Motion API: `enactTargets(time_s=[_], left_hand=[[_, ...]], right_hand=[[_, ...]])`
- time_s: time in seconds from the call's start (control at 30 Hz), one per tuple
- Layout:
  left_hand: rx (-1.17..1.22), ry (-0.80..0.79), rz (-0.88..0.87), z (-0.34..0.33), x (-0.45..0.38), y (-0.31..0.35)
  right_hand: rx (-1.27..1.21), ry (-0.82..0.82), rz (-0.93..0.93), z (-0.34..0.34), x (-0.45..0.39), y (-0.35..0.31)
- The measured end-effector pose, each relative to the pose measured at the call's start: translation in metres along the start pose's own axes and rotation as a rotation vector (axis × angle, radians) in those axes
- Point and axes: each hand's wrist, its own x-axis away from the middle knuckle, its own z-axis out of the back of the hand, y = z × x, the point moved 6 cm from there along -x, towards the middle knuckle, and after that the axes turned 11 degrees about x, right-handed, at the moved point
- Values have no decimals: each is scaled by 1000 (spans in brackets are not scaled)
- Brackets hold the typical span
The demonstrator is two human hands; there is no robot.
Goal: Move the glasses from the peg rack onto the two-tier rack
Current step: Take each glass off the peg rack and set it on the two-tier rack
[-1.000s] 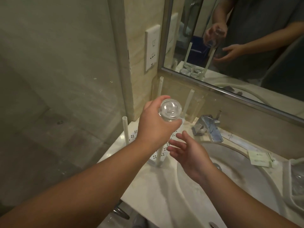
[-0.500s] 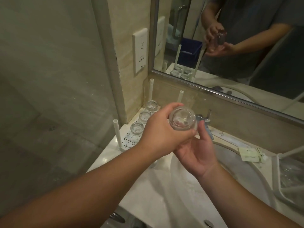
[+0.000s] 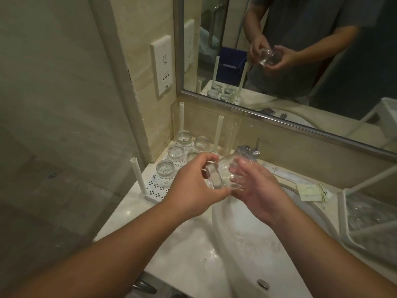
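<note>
A clear drinking glass (image 3: 223,173) lies tilted on its side above the left rim of the sink. My left hand (image 3: 193,186) grips its thick base end. My right hand (image 3: 255,190) curls round its mouth end from the right. Behind them, in the counter's back left corner, stands the white peg rack (image 3: 154,189) with tall white pegs and several glasses (image 3: 165,169) upside down on it. The white two-tier rack (image 3: 343,214) shows at the right edge, with glassware inside it that I can only make out dimly.
A white oval sink (image 3: 247,244) fills the counter in front of me, with a chrome tap (image 3: 249,152) behind my hands. Paper sachets (image 3: 311,191) lie right of the tap. A mirror hangs above, a glass shower panel stands at left, and a wall socket (image 3: 162,65) sits between them.
The glass has come off the rack and moved right over the sink rim, tipping onto its side. My right hand rose from beneath and closed round its mouth end.
</note>
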Motion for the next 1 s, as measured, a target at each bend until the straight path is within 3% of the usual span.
enactTargets(time_s=[0.23,0.47,0.6,0.8,1.0], left_hand=[[-141,-113,-72,-26,0,5],[151,-102,-5,-53,7,0],[309,-126,29,-71,10,-4],[320,-144,52,-98,16,-9],[16,-225,-119,-142,19,-1]], right_hand=[[577,226,284,8,18,-21],[913,305,405,15,38,-29],[999,306,440,25,46,-26],[1000,329,400,51,55,-16],[967,446,320,98,70,3]])
